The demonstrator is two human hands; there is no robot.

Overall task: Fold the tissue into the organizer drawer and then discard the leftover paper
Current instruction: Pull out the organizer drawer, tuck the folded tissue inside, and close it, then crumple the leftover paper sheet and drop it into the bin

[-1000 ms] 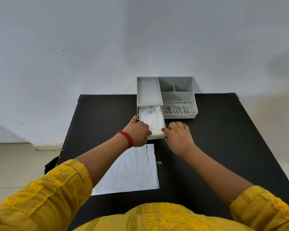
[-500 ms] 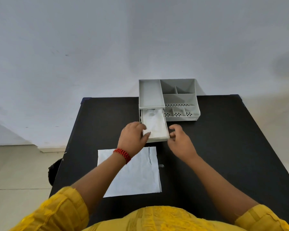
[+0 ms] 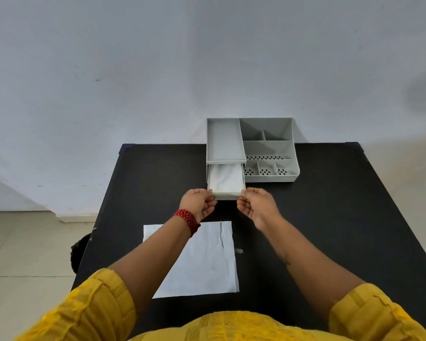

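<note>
Black table (image 3: 342,217), pale wall (image 3: 158,70), tiled floor (image 3: 22,254)

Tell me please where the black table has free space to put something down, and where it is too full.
Bare: the right part of the table, from the right hand to the right edge, and the far-left strip left of the organizer. Crowded: the middle, where both hands, the left hand included, are at the open drawer with tissue inside, and the white paper fills the near left.

The organizer (image 3: 268,143) looks like smooth matt grey plastic. In its drawer (image 3: 226,191) lies soft, crumpled white tissue (image 3: 225,177). Near the organizer, a thin white paper sheet (image 3: 202,262) lies creased on the matt black tabletop (image 3: 342,217). The sleeves (image 3: 89,308) are yellow woven cloth.
</note>
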